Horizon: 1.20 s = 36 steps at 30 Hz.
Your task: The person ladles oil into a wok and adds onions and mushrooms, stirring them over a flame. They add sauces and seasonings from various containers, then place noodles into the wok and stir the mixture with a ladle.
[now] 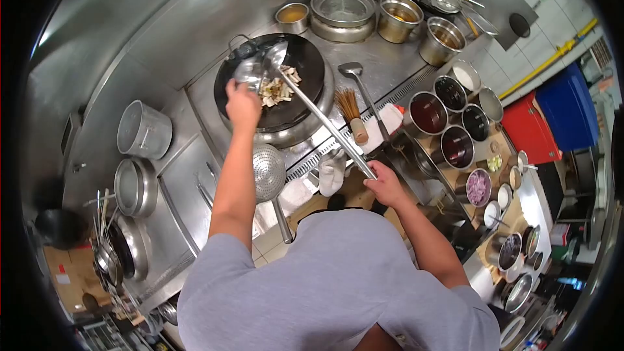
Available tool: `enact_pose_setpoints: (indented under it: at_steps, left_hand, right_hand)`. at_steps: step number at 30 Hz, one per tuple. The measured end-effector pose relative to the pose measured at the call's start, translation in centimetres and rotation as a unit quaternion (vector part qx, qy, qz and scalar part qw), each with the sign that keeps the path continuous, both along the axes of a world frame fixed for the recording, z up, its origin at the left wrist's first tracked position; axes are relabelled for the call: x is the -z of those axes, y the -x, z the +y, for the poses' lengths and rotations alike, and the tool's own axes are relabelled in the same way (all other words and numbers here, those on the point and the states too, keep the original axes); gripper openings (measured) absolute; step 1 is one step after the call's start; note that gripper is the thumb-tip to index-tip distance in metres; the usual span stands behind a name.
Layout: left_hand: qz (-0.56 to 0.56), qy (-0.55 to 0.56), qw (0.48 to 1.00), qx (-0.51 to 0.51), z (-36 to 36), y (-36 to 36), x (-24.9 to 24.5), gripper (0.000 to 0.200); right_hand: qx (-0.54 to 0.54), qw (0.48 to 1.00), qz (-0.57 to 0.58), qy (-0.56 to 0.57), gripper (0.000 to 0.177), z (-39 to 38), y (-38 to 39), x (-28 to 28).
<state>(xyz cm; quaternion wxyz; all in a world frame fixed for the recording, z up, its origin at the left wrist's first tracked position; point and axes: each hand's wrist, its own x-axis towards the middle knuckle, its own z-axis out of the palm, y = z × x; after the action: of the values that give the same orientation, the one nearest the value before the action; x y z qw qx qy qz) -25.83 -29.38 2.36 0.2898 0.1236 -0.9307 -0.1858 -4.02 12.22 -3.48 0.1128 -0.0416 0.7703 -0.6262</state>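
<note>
A black wok [305, 58] sits on the round burner, with pale sliced food [276, 94] in its middle. My left hand [244, 105] is closed on the edge of a shiny metal bowl [249, 73], which is tipped over the wok beside the food. Low on the right, my right hand [387, 185] grips the end of a long-handled ladle [318, 116]. The ladle's scoop is over the wok, close to the metal bowl and the food. A perforated strainer [269, 172] lies below the wok, near my left forearm.
A bamboo brush [351, 114] and a wok spatula [365, 91] lie right of the wok. Behind stand a water-filled pot [342, 8] and several metal pots. Sauce containers [428, 114] crowd the right side. A clear plastic tub [144, 130] stands left.
</note>
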Motion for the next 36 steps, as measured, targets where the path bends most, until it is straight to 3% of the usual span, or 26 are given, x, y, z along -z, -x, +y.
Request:
enact_pose_setpoints:
  at_steps: [1,3,4,5,7,9,10,11,12,13,15,16,19,25,27,28,29,32,33,35,36]
  left_hand:
    - [0.032,-0.002,0.999,-0.001,-1.7,0.4,0.7,0.026]
    - [0.067,-0.002,0.998,-0.012,-2.7,-0.6,-0.3,0.023]
    - [0.071,0.016,0.997,-0.02,-3.6,-0.6,0.2,0.02]
    - [0.076,0.032,0.996,-0.027,-4.3,-0.4,0.7,0.019]
    - [0.051,0.042,0.998,-0.019,-4.6,-0.4,0.9,0.016]
    - [-0.03,-0.116,0.993,-0.018,-4.6,0.9,2.4,0.015]
    - [0.002,-0.325,0.945,0.039,-2.3,0.5,2.0,0.014]
    - [-0.006,-0.457,0.884,0.096,-0.4,0.3,1.7,0.01]
    - [-0.037,-0.522,0.844,0.119,0.3,1.3,3.4,0.006]
    - [-0.058,-0.598,0.787,0.141,4.2,-0.1,1.4,0.016]
    - [-0.138,-0.651,0.72,0.2,8.3,-0.6,1.6,0.032]
    - [-0.165,-0.667,0.696,0.209,10.8,-1.1,2.0,0.034]
    - [-0.244,-0.665,0.647,0.283,17.7,-0.8,6.3,0.028]
    - [-0.427,-0.586,0.576,0.378,33.3,-9.7,7.4,0.034]
    - [-0.478,-0.55,0.537,0.426,38.4,-16.3,6.1,0.035]
    - [-0.518,-0.535,0.494,0.448,40.9,-19.1,6.2,0.035]
    - [-0.555,-0.521,0.45,0.467,43.2,-22.0,6.5,0.035]
    - [-0.628,-0.479,0.389,0.474,49.3,-33.2,6.3,0.028]
    - [-0.652,-0.48,0.359,0.465,50.9,-37.0,5.8,0.025]
    - [-0.68,-0.45,0.322,0.481,54.2,-42.4,8.8,0.021]
    - [-0.691,-0.441,0.32,0.476,55.2,-45.3,8.7,0.02]
  right_hand:
    - [0.012,1.0,-0.001,0.002,0.031,0.1,-0.5,-0.4]
    - [0.001,0.96,-0.247,0.132,0.031,0.3,-1.4,-2.6]
    - [-0.002,0.941,-0.287,0.177,0.03,1.2,-1.9,-3.5]
    - [0.012,0.941,-0.284,0.184,0.03,1.6,-3.0,-4.4]
    - [0.023,0.987,-0.157,-0.018,0.026,2.7,-4.9,-6.3]
    - [0.042,0.992,-0.116,0.007,0.024,5.5,-8.9,-2.9]
    - [0.035,0.992,-0.114,0.043,0.022,6.8,-11.4,-1.0]
    - [0.03,0.99,-0.111,0.078,0.021,7.7,-14.0,-0.2]
    - [0.01,0.995,-0.07,-0.074,0.017,8.6,-15.9,-1.1]
    - [0.049,0.993,-0.079,-0.074,0.017,9.0,-17.4,-1.8]
    - [0.106,0.969,-0.053,-0.219,0.017,8.4,-20.2,-2.9]
    - [0.163,0.964,-0.036,-0.205,0.019,8.1,-21.6,-3.5]
    - [0.278,0.942,-0.027,-0.185,0.022,6.8,-27.2,-4.0]
    - [0.436,0.879,-0.074,-0.181,0.022,2.6,-43.7,-3.6]
    - [0.606,0.783,-0.055,-0.128,0.028,0.3,-47.1,-5.9]
    - [0.629,0.745,-0.095,-0.199,0.041,-1.0,-49.1,-5.0]
    - [0.64,0.736,-0.099,-0.199,0.041,-2.0,-50.6,-5.3]
    - [0.72,0.67,-0.166,-0.074,0.053,-4.3,-53.7,-8.6]
    - [0.721,0.669,-0.164,-0.075,0.053,-5.3,-54.9,-7.2]
    - [0.776,0.622,-0.046,-0.097,0.056,-7.5,-57.6,-3.4]
    - [0.775,0.624,-0.09,-0.051,0.061,-8.3,-59.0,-4.0]
